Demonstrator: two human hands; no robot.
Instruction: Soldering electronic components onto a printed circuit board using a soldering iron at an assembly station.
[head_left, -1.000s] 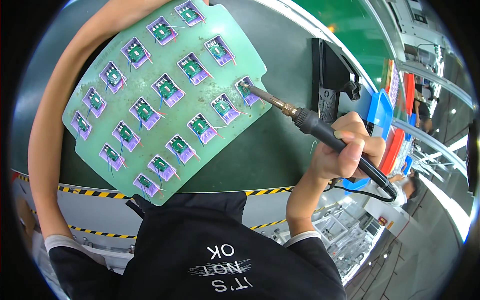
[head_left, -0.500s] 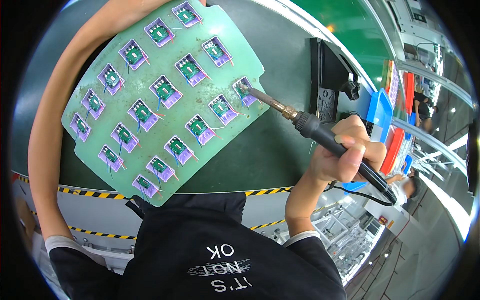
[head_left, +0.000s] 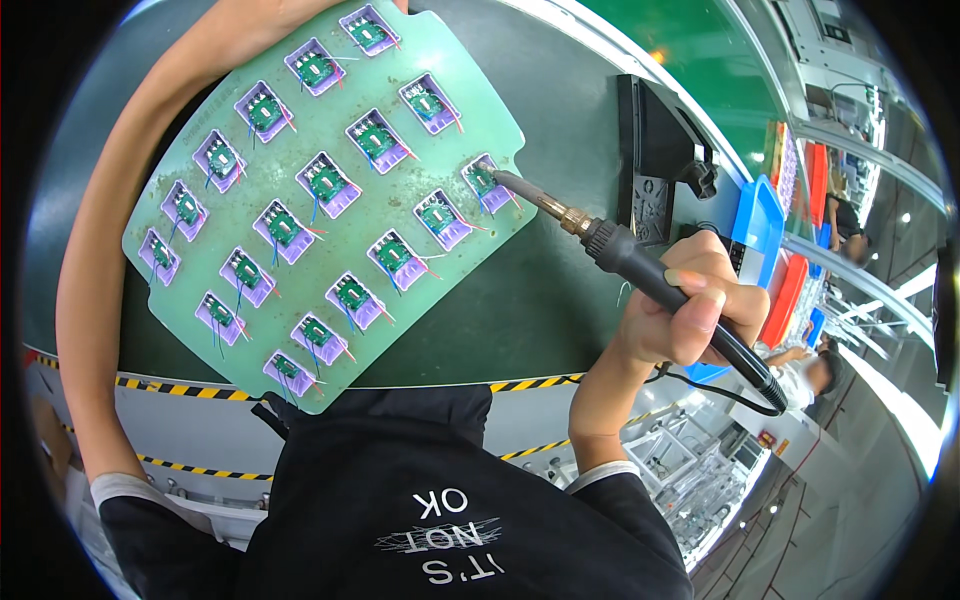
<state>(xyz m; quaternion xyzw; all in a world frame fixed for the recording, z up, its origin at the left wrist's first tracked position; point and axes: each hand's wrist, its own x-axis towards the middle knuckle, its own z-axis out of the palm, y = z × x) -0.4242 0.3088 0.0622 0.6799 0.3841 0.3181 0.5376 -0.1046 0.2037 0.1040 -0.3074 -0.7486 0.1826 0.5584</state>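
My right hand (head_left: 695, 310) is closed around the black handle of a soldering iron (head_left: 635, 265). The iron's tip is at the upper end of a small green circuit board (head_left: 483, 180) in a purple housing at the right edge of a pale green tray (head_left: 300, 130); whether it touches is too small to tell. Several more purple housings (head_left: 327, 184) sit in rows in the tray, each with a green board and thin red and blue wires. My left forearm (head_left: 95, 260) curves along the tray's left side and passes out at the top edge, hiding the left hand.
The tray lies on a dark green table (head_left: 560, 300) with a black-and-yellow striped front edge (head_left: 190, 390). Right of the tray stands a black stand-like device (head_left: 655, 150). Beyond are blue (head_left: 762, 225) and red bins (head_left: 787, 300). The iron's cable (head_left: 725, 398) loops below my right hand. Another person (head_left: 805, 375) is farther right.
The tray has shifted very slightly left. The iron and my right hand have moved slightly left and down, its tip staying near the same board. My grip is unchanged.
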